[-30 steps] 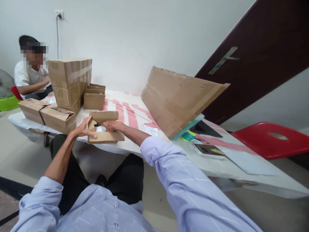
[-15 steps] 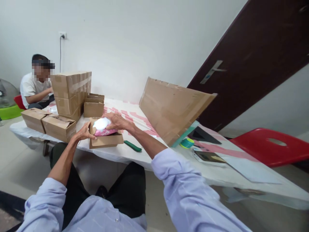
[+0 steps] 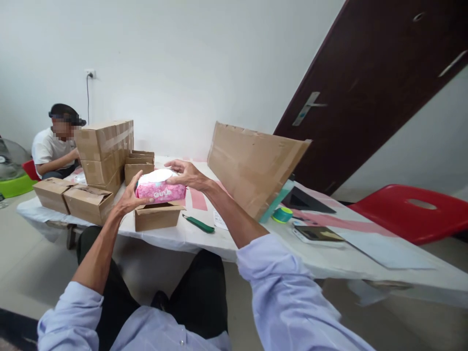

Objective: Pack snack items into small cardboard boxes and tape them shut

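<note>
A pink and white soft pack [image 3: 161, 191] with white lettering on its side is held up just above an open cardboard box [image 3: 155, 220]. My left hand [image 3: 129, 196] grips its left end, thumb along the front. My right hand [image 3: 187, 175] closes on its right end, with the fingers over the top. Beneath the pack the small box stands on the table near its front edge, its opening partly hidden. To the right of that box lies a green utility knife [image 3: 199, 223].
Cardboard boxes [image 3: 106, 153] are stacked at the left, with two smaller boxes [image 3: 89, 202] in front. A large cardboard sheet [image 3: 252, 165] leans at centre right. Tape [image 3: 282, 214], a phone [image 3: 318, 233] and a red chair [image 3: 409, 209] are farther right. A person [image 3: 54, 151] sits at far left.
Both hands have lifted the pink pack up out of the cardboard box. Its lettered front now faces me. The camera view has shifted slightly.
</note>
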The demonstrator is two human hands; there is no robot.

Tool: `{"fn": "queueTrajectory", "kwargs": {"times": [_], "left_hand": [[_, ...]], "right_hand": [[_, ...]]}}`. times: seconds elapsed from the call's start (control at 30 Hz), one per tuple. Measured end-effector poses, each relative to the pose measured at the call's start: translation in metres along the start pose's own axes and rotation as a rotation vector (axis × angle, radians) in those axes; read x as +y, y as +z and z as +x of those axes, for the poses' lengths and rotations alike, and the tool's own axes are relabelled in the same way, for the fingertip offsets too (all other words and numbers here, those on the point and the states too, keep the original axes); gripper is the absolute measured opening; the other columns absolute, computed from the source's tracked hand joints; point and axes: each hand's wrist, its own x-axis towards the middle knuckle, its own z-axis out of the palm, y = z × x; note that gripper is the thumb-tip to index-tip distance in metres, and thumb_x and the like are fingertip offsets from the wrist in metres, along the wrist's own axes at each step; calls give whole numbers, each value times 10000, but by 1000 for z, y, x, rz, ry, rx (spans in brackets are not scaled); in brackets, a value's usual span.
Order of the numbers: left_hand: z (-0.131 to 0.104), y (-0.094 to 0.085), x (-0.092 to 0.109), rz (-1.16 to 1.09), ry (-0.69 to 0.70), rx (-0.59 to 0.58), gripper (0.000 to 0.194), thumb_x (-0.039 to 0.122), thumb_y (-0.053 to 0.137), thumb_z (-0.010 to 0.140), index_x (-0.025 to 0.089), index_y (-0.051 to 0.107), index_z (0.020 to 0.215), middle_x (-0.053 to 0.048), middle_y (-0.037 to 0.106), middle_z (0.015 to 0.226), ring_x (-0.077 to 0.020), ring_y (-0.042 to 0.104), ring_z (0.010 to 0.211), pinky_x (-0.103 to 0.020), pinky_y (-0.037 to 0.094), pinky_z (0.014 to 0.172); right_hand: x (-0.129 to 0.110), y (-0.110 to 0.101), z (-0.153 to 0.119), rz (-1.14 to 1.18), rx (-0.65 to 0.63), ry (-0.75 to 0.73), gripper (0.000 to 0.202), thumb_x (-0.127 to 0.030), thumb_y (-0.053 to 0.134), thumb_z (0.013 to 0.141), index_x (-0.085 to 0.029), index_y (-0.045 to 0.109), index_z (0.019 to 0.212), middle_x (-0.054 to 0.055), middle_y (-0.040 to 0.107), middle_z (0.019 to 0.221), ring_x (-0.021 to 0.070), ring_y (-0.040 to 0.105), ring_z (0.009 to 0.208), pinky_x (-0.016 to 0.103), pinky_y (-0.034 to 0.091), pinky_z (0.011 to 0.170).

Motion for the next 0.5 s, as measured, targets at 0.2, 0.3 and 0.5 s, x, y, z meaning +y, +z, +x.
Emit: {"fn": "queueTrajectory", "kwargs": {"times": [0.2, 0.3, 0.5], "left_hand": [[-12, 2, 36, -109, 44, 241, 1146, 666, 932, 667, 212, 459, 1607, -157, 561, 1595, -429, 586, 1432, -533, 503, 1219], [-17, -4, 57, -103, 129, 341, 1064, 663, 890, 747, 241, 441, 1614, -150, 567, 1580, -418, 604, 1415, -517, 534, 1193], [-20, -19, 94, -65, 295, 252, 1160, 696, 922, 688, 338, 377, 1648, -126, 497, 1641, -420, 569, 1459, -522, 562, 1159]], "right_hand": [[-12, 15, -33, 175, 150, -138, 883, -779, 793, 786, -239, 600, 1457, 140, 636, 1508, 318, 583, 1435, 485, 490, 1203], [-14, 35, -51, 180, 221, -204, 845, -794, 741, 841, -245, 593, 1466, 130, 645, 1494, 319, 576, 1440, 473, 497, 1211], [-13, 56, -50, 269, 408, -249, 708, -801, 644, 911, -254, 652, 1359, 100, 733, 1299, 306, 663, 1305, 485, 551, 1161]]}}
